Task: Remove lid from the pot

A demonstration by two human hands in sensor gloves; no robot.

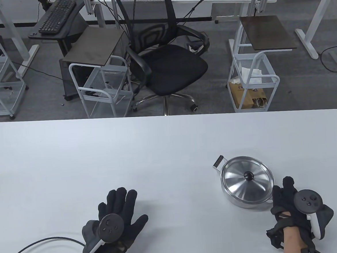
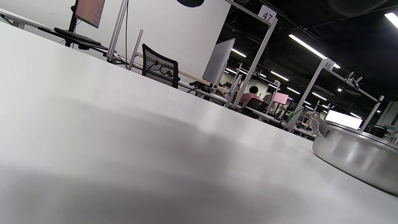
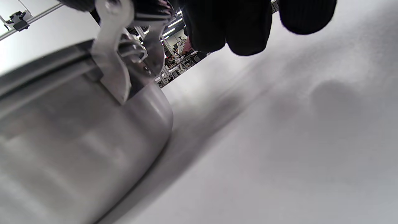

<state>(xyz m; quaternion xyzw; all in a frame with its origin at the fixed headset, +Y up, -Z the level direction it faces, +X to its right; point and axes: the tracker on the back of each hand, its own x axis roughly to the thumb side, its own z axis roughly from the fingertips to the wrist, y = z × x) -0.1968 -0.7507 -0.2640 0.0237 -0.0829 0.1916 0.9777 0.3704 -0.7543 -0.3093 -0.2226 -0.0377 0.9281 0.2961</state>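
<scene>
- Two gloved hands are seen at the near edge of the table [image 1: 72, 156]; nothing is held by the left hand [image 1: 114, 219], which lies palm-down w/ fingers spread wide, well apart from the pot.
- Right hand [image 1: 295, 207] is placed at the near-right side of the pot [image 1: 243, 200], fingers [image 3: 245, 28] up against the near side handle [image 3: 112, 65]; whether that handle is actually gripped cannot be told from the right wrist view.
- Pot is found on the right half of the table, near side, upright; lid [image 1: 246, 181] is seated on it, so removal is not yet done.
- Lid is judged to be thin polished steel: stiff, light-ish, not fragile, but slick – a domed surface w/ no purchase for a glove.
- Black knob [image 1: 249, 175] at the lid's centre is judged the best hold: small, so a pinch from above w/ thumb & 2 fingers is probably needed.
- Pot is shallow & likely light, so it may be dragged or tipped if the lid sticks; bracing at a side handle is advised – far-left handle [image 1: 219, 162] is free.
- Straight-up lift is suggested; a tilted lid could scrape or slide off the rim w/ a clatter.
- Pot wall [image 2: 357, 155] is seen at the right of the left wrist view, w/ bare table between.
</scene>
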